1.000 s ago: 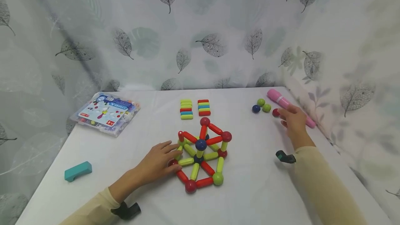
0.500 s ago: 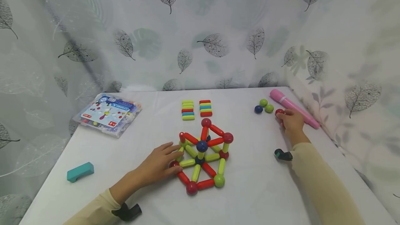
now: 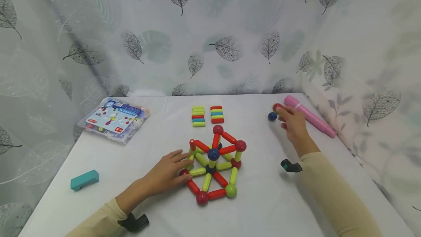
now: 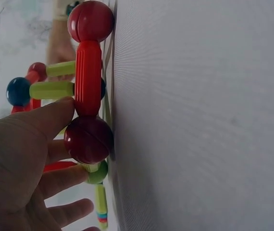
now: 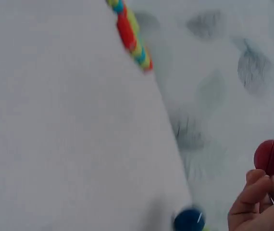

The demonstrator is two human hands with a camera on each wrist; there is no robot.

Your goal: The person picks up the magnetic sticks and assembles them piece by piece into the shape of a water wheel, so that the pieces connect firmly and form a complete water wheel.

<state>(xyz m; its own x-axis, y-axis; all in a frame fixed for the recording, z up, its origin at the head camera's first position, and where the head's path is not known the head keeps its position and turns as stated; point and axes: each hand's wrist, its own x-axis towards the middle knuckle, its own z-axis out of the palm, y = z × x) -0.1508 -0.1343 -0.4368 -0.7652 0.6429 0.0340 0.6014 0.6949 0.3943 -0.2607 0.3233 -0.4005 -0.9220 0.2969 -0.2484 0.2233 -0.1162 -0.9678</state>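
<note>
Pinching a red ball [image 3: 277,106] in its fingertips, the right hand [image 3: 292,121] hovers near the far right corner of the table [image 3: 263,200], just beside a blue ball [image 3: 272,116] and close to the pink pen [image 3: 309,115] along the right edge. Its palm hides whatever else lies under it, and the right wrist view is blurred, with the red ball [image 5: 268,157] only partly seen between the fingers. The left hand [image 3: 166,172] rests with relaxed, spread fingers against the left side of the rod-and-ball structure [image 3: 213,165] at the table's middle, its thumb [image 4: 50,115] touching a red rod [image 4: 88,77] above a dark red ball [image 4: 88,139]; it grips nothing. Behind the structure, toward the far edge, lie two stacks of short rods [image 3: 207,116]. A clear packet [image 3: 113,120] sits at the far left corner and a teal block [image 3: 84,180] by the left edge. Both sleeves are cut off at the bottom.
</note>
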